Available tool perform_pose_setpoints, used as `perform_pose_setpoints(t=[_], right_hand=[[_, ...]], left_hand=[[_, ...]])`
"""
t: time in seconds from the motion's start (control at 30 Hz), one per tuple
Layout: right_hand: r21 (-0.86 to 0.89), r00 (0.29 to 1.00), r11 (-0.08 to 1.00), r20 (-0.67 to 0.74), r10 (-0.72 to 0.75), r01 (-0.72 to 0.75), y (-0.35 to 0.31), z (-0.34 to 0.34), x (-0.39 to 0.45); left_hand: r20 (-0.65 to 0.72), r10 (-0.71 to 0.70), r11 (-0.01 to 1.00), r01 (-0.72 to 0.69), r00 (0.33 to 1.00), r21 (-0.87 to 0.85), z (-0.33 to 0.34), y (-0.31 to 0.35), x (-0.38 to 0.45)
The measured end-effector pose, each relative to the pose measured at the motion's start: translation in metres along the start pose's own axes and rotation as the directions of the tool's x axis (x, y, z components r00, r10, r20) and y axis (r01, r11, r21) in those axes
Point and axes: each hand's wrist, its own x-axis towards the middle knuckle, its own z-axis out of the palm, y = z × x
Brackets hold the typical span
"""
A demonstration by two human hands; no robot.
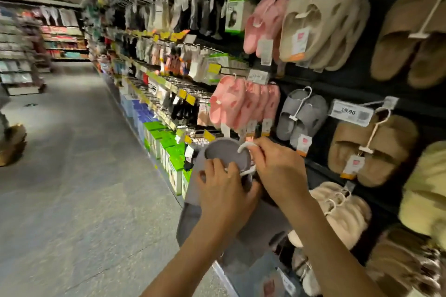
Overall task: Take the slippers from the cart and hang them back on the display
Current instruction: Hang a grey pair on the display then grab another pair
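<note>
A pair of grey slippers [224,152] is held up in front of the dark display wall [321,84], soles facing me. My left hand [224,190] grips the slippers from below. My right hand [275,164] pinches the white plastic hanger hook [245,146] at the top of the pair. The pair sits just below a row of pink slippers [231,101] and left of a hung grey pair [301,116]. The cart is not in view.
Beige [321,19], brown [371,149] and cream slippers [337,214] hang on pegs to the right. A price tag reading 19.90 [350,112] sits on a peg. Sock racks and green boxes [166,149] line the shelf to the left. Open aisle floor [79,176] lies left.
</note>
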Motion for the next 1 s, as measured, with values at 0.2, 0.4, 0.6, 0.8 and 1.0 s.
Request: perform_pose_setpoints(t=[0.2,0.4,0.6,0.8,1.0], right_hand=[[-0.122,0.985,0.977,-0.041,0.170,-0.174,0.028,0.030,0.045],[-0.211,0.963,0.943,-0.130,0.236,-0.259,0.069,0.064,0.087],[-0.291,0.943,0.900,-0.171,0.284,-0.324,0.127,0.110,0.130],[-0.297,0.890,0.839,-0.168,0.424,-0.456,0.199,0.153,0.179],[-0.323,0.844,0.783,-0.132,0.520,-0.532,0.245,0.167,0.210]], left_hand=[[0.048,0.201,0.976,-0.196,0.978,-0.100,0.049,-0.003,0.073],[0.114,0.349,0.924,-0.320,0.930,-0.210,0.100,0.015,0.136],[0.218,0.467,0.855,-0.374,0.857,-0.360,0.163,0.036,0.198],[0.252,0.537,0.813,-0.415,0.805,-0.408,0.234,0.073,0.261],[0.334,0.632,0.755,-0.458,0.699,-0.470,0.275,0.102,0.310]])
